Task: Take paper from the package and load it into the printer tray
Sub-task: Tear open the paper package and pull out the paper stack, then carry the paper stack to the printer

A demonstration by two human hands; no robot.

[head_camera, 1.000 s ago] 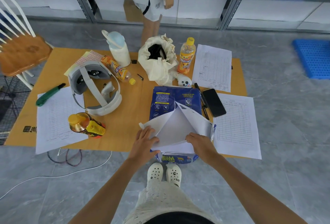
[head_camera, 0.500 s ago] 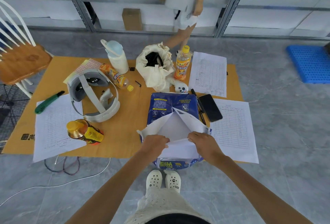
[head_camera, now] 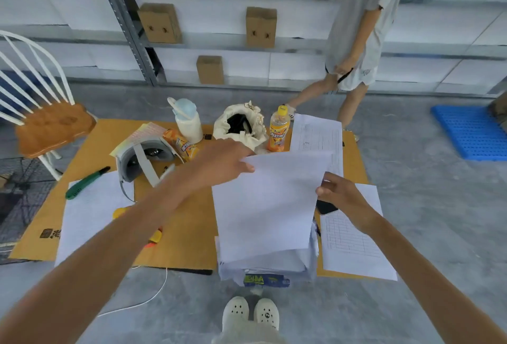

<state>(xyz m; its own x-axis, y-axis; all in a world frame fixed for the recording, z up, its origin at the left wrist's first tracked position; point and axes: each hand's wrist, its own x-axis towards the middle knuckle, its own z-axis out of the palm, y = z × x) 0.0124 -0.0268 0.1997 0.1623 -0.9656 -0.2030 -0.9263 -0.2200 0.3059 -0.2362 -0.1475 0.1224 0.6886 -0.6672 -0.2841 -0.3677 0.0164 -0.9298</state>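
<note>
Both hands on paper stack; long axis away, tilted right

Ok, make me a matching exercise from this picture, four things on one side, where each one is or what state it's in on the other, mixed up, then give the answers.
Things:
1. paper
2. green knife
3. upright orange bottle
4. chair

Places or states:
A. lying on a sheet at the table's left
B. standing beside the cream bag
C. on the floor left of the table
D. lifted, held by left hand and right hand

Pairs: 1-D, 2-A, 3-B, 4-C
</note>
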